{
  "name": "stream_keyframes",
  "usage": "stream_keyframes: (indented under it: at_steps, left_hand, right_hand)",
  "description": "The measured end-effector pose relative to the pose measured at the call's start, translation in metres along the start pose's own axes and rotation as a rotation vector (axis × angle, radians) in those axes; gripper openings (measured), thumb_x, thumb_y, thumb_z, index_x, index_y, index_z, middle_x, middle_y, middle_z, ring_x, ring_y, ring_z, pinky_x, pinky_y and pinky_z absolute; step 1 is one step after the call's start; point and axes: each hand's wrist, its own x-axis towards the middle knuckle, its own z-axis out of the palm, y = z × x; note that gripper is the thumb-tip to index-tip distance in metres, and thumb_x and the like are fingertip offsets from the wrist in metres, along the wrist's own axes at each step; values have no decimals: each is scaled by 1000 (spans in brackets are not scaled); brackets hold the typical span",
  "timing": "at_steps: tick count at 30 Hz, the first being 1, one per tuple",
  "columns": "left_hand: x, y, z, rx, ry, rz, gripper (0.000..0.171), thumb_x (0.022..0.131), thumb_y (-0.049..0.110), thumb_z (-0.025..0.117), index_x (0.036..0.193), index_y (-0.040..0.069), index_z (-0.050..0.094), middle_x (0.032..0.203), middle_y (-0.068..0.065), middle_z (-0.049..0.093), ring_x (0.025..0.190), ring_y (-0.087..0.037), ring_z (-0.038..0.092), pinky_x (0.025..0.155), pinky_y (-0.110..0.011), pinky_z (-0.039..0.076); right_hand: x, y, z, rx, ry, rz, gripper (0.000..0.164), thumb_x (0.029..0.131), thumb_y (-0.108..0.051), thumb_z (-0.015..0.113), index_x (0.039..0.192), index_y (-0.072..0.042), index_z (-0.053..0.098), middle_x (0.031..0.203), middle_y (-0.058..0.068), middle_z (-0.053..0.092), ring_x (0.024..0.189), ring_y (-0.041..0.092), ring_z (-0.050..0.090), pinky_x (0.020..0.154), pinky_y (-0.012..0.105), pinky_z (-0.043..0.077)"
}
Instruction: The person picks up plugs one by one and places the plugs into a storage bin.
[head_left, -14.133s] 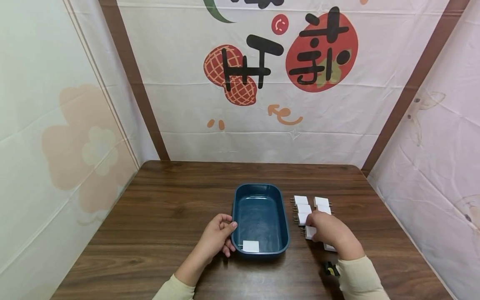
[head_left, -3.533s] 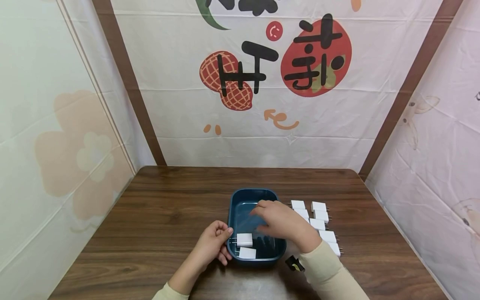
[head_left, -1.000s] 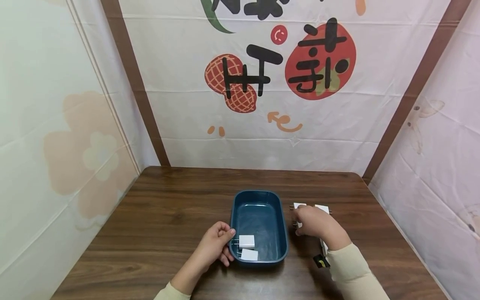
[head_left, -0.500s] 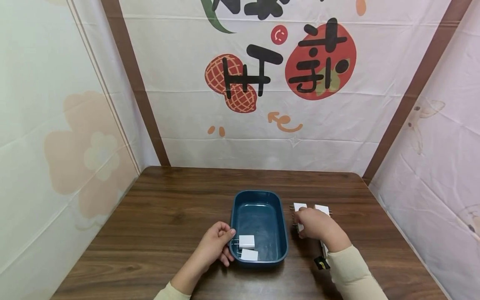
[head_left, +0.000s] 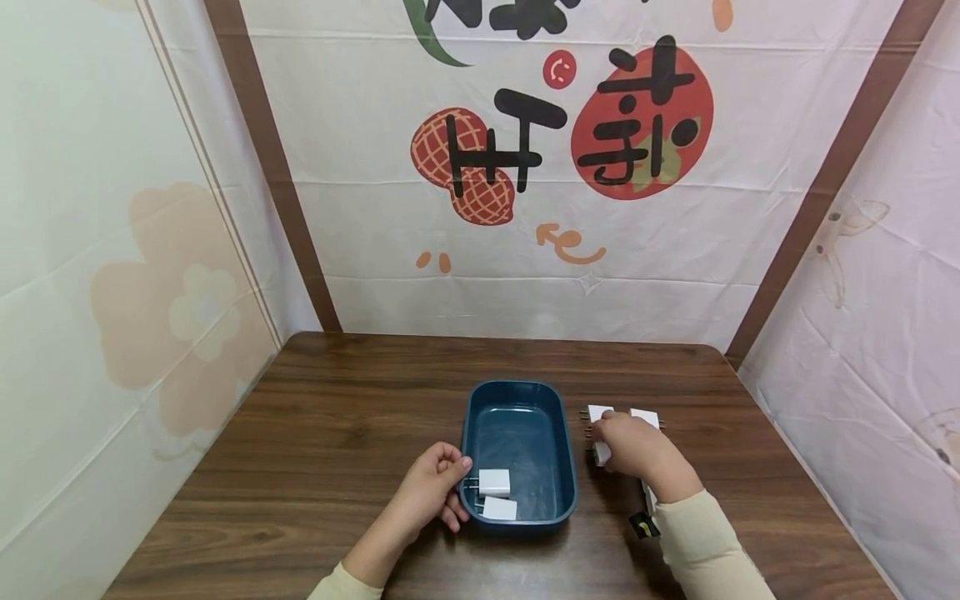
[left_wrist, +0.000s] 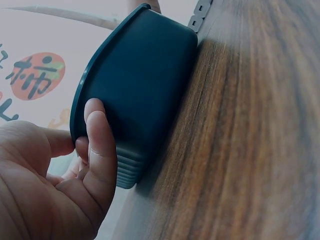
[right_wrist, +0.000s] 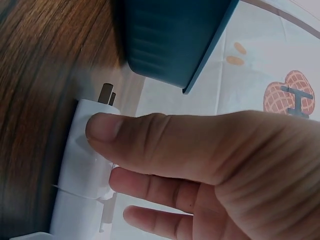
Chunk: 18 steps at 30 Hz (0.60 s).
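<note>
My left hand (head_left: 429, 492) grips the near-left rim of a dark blue rectangular tray (head_left: 517, 433), thumb on the rim and fingers against the outer wall. Two white plug chargers (head_left: 493, 482) lie at the tray's near-left end, metal prongs pointing left. To the right of the tray, my right hand (head_left: 641, 454) pinches the near charger of the left column on the table. In the right wrist view the thumb lies on the flat face of this charger (right_wrist: 82, 155), its prongs sticking out past the thumb. Another white charger adjoins it there.
More white chargers stand in two columns right of the tray; the far ones of the left column (head_left: 600, 412) and right column (head_left: 645, 417) show, others are hidden under the right hand. A black strap piece (head_left: 643, 525) hangs at the right sleeve. Printed fabric walls surround the wooden table (head_left: 337, 417).
The tray held one charger 14 seconds ago and holds two now. My right hand has gone from over the tray back to the left column and closed on a charger. The left hand keeps its place.
</note>
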Motion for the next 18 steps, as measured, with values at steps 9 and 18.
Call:
stream_keyframes:
  at_steps: [9,18]
  left_hand:
    - [0,2,-1,8,-1,-3,30,107,26,56,115,-1,45,80,-18,63,49,-21,66,40,-32,55]
    - [-1,1,-1,4,-1,-4,30,107,26,56,115,-1,45,81,-19,63,49,-21,66,41,-31,55]
  right_hand:
    - [0,2,2,-27,40,-44,25,72,6,82,93,-6,73,84,5,61,72,23,62,64,42,57]
    - [1,3,6,21,7,-18,25,75,2,85,95,-4,73,85,5,61,76,21,62,69,42,58]
